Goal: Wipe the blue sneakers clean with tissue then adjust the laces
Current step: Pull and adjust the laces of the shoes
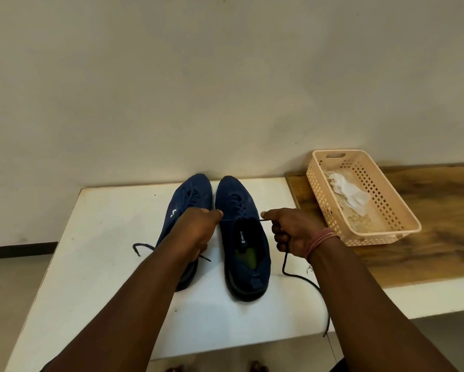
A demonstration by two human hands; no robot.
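Okay, my left hand (198, 226) and right hand (292, 229) each pinch a lace end (286, 264) of the right sneaker (241, 237) on the white table (104, 237); laces look thin, limp, slippery, so I grip near the eyelets.

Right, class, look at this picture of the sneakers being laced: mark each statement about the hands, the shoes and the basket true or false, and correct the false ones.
1. Both hands, left hand and right hand, grip laces. True.
2. The used tissue lies on the white table. False: it lies inside the basket.
3. The two blue sneakers stand side by side, toes toward the wall. True.
4. The basket sits on the white table. False: it sits on the wooden surface.
5. A lace trails over the table's near edge. True.
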